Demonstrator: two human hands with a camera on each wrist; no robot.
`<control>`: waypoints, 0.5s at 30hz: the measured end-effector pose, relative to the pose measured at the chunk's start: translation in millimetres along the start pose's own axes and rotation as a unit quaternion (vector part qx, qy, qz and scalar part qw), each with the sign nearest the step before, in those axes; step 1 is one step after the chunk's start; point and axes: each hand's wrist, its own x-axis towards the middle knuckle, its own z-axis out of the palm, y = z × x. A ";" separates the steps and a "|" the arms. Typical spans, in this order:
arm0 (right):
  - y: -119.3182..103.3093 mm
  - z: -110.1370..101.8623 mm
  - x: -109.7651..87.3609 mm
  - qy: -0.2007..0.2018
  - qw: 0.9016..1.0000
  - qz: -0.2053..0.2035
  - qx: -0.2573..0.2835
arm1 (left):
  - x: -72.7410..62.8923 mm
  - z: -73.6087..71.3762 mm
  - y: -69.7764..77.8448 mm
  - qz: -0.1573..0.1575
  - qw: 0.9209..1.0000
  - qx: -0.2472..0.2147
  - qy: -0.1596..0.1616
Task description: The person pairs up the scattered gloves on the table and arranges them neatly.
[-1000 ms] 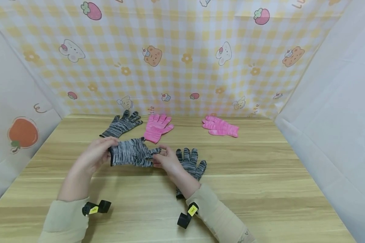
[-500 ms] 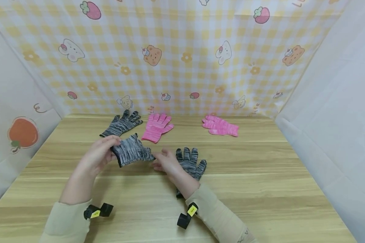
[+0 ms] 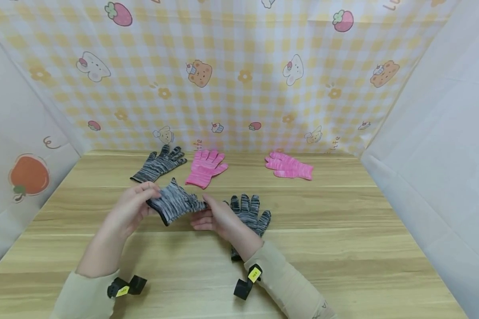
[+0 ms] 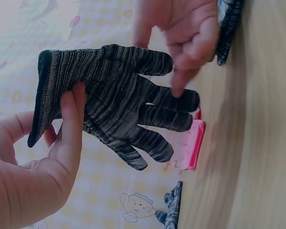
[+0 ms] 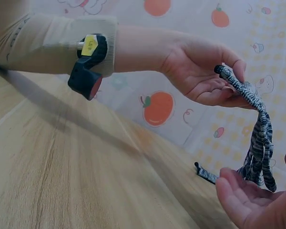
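A black-and-grey striped knit glove (image 4: pixel 114 90) is held up over the table. My left hand (image 3: pixel 132 206) pinches it near the dark cuff, thumb on one side and fingers on the other. At the far end, the glove's fingers droop against my right hand (image 3: pixel 221 217). In the left wrist view a finger of that hand touches the glove's middle fingers; the right wrist view shows its thumb apart from the fabric. A second striped glove (image 3: pixel 250 217) lies palm-flat on the table, partly hidden under my right forearm.
Farther back on the wooden table (image 3: pixel 323 248) lie another striped glove (image 3: pixel 157 165), a pink glove (image 3: pixel 205 169) with its fingers pointing away, and a second pink glove (image 3: pixel 290 166) on its side. A checked cloth (image 3: pixel 239 102) hangs behind the table.
The held glove has tilted, its cuff dropping and its fingers bunching from the head view. My right hand has shifted slightly and its fingers now lie lower under the glove's tips.
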 end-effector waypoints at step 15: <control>-5.1 -6.4 0.8 0.006 0.999 -0.023 0.031 | 3.0 -8.1 -8.2 -0.017 0.987 0.150 -0.047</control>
